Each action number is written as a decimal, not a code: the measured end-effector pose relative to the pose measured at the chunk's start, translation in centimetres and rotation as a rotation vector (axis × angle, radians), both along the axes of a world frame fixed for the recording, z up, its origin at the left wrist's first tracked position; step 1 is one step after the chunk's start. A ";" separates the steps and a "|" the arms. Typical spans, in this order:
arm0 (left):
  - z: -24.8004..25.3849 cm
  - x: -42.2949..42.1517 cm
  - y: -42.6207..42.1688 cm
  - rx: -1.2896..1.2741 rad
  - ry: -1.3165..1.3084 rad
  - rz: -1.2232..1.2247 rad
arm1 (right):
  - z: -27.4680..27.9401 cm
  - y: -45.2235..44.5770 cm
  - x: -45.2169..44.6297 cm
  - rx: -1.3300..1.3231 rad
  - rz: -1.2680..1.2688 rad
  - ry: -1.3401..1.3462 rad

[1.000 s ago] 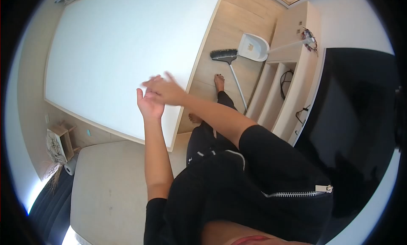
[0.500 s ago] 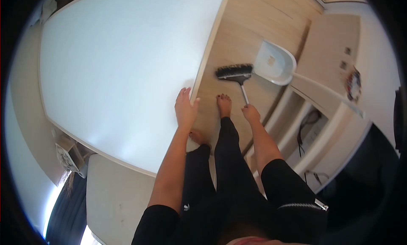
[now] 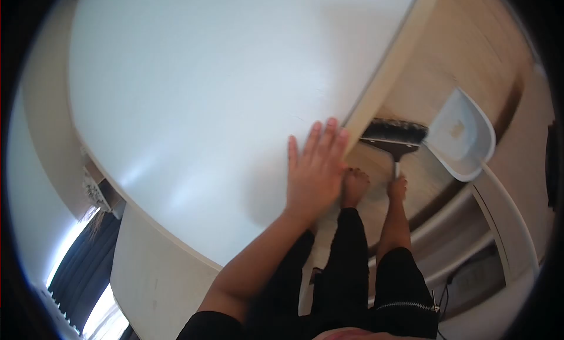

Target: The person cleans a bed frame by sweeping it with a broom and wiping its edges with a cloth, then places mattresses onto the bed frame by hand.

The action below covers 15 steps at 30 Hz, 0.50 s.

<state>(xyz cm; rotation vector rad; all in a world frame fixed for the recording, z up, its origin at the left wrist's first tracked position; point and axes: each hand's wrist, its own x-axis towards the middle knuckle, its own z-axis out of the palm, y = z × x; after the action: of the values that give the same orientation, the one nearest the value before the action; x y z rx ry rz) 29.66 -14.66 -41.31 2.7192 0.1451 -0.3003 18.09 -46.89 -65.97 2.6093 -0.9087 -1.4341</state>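
My left hand (image 3: pixel 315 171) is open, with its fingers spread, on or just over the white tabletop (image 3: pixel 194 93) close to its pale wooden edge. In my right hand (image 3: pixel 398 188) is the grey handle of a broom, gripped low down near the head. The broom (image 3: pixel 392 131) has dark bristles with dust or fluff in them, and its head is partly behind the table edge. To its right lies a white dustpan (image 3: pixel 474 114) on the wooden floor, its mouth beside the bristles. A small beige patch shows inside the pan.
The dustpan's long white handle (image 3: pixel 514 208) reaches toward the lower right. Below it stands a white shelf unit (image 3: pixel 493 234) with cables near it. My bare foot (image 3: pixel 355 187) is on the floor by the table edge. A beige seat (image 3: pixel 153 258) is at lower left.
My view has come lower and closer to the table. My left hand has moved from the table's edge onto or over its top. The broom is still beside the dustpan, in my right hand.
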 end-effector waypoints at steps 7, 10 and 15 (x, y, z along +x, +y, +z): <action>0.2 0.5 -0.3 -0.049 -0.012 -0.004 | 2.5 -0.7 -0.1 0.164 0.025 -0.204; 0.7 -0.8 -0.5 -0.007 -0.023 0.008 | 8.9 -0.4 -0.5 0.379 -0.002 -0.391; 6.6 -2.5 3.4 -0.033 0.009 0.002 | 16.2 1.0 1.7 0.591 -0.115 -0.629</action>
<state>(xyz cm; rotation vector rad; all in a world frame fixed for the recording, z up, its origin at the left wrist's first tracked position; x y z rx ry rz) 27.21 -11.28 -34.71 2.6853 0.1438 -0.3120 19.77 -45.84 -49.79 3.6272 -0.7517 -1.0067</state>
